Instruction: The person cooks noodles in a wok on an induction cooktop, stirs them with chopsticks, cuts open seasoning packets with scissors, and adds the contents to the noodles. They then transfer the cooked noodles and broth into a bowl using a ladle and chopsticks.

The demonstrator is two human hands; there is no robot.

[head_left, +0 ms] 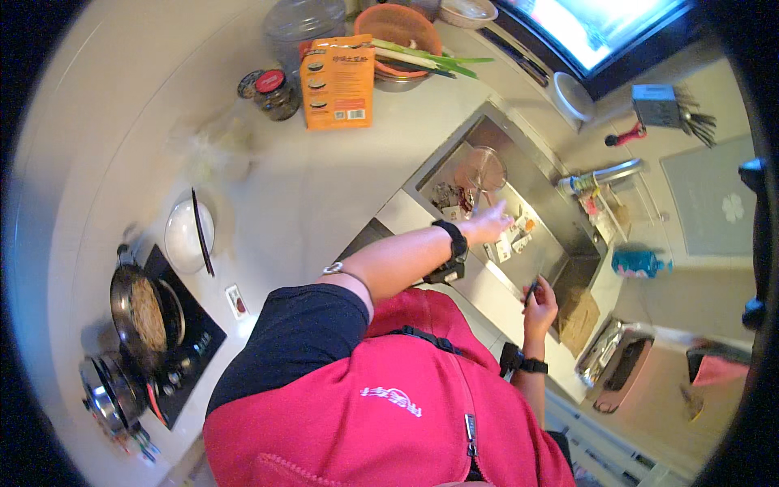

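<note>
My left hand [490, 224] reaches over the stainless steel sink [523, 268], its fingers apart and slightly blurred, with nothing visible in them. Beneath and beside it lie small printed packets [504, 248], dark scraps [447, 196] and an orange piece [529, 224]. A round wire strainer [485, 169] rests farther back in the sink, its handle pointing towards my left hand. At the near right edge of the sink, my right hand [540, 301] holds a small dark object [530, 292] between thumb and fingers; its kind cannot be made out.
An orange food pouch [338, 85], a lidded jar [277, 97] and an orange basket [398, 30] with green onions [432, 59] stand at the back. Left are a white bowl [182, 237] with chopsticks [201, 231] and a pan [143, 316] on the black cooktop [204, 341]. A blue bottle [636, 263] lies right.
</note>
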